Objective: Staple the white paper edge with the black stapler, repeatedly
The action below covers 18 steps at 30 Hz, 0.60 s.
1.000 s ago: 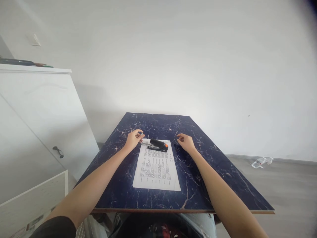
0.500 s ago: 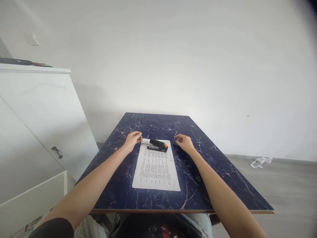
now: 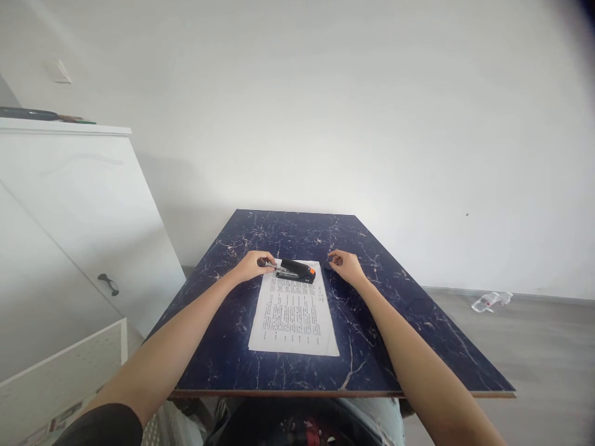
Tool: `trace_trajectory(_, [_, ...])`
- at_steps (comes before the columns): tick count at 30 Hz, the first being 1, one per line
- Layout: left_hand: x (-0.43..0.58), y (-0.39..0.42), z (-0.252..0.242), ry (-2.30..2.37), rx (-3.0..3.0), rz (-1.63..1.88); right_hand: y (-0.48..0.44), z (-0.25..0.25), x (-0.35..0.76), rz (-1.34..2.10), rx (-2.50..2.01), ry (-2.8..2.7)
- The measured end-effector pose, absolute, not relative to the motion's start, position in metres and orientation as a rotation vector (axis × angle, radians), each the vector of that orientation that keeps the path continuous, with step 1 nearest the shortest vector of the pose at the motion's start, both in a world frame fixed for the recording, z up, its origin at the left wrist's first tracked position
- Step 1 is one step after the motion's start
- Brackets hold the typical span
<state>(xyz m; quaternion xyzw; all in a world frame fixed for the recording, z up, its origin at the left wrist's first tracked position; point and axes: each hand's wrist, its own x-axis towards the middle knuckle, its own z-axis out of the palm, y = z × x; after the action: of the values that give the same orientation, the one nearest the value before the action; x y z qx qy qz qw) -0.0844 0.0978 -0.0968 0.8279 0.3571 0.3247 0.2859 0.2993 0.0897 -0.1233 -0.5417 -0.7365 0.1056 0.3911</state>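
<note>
A black stapler [image 3: 296,271] with an orange button lies on a printed sheet of paper [image 3: 294,322], its metal slide sticking out to the left. At that left end, the fingers of my left hand [image 3: 253,265] close on the metal slide. My right hand [image 3: 346,266] rests on the table to the right of the paper, apart from the stapler. Its fingers are curled with thumb and forefinger together; whether something small is between them I cannot make out.
Under the paper is a dark blue marble-patterned table [image 3: 297,375]. A white cabinet [image 3: 83,235] stands at the left. On the floor at the right lies a crumpled clear plastic item [image 3: 491,301]. A pale wall rises behind the table.
My left hand has moved slightly right and down, from beside the stapler's left end onto its metal slide. My right hand and the paper stay about where they were.
</note>
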Motion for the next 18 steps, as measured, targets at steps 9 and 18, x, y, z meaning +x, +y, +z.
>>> trace_trajectory(9, [-0.0783, 0.0946, -0.0967, 1.004, 2.284, 0.847, 0.0908, -0.1253, 0.2974, 0.296, -1.353, -1.924])
trace_trajectory(18, [-0.0796, 0.0944, -0.0969, 0.969, 2.286, 0.824, 0.0894, -0.1237, 0.2957, 0.29, -1.333, -1.954])
